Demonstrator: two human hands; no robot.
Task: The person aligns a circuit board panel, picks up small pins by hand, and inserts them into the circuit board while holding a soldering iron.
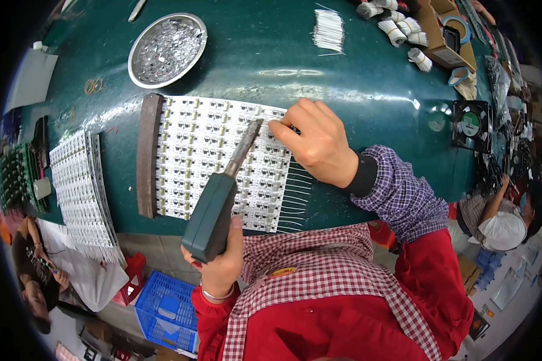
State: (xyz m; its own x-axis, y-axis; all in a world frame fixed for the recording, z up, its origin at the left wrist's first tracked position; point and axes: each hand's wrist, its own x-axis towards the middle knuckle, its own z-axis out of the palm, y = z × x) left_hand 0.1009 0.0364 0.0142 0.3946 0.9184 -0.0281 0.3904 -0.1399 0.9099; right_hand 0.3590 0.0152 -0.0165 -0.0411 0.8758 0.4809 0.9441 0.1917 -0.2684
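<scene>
brown cardboard box (441, 37), top right

Dark green tabletop (355, 90), white circuit panel (205, 150) dotted with tiny yellowish parts, rusty brown bar (147, 153) along its edge. The soldering iron (214, 210) has a teal-green handle. Red-and-white checked apron (319, 271) over a red top, purple plaid sleeve (397, 192), bright blue crate (165, 313) below.

The right hand (316, 141) is covering part of the white circuit panel (211, 156); whatever its fingertips are pinching there is too small to tell. The soldering iron (220, 198) tip is blurring against that panel.
</scene>
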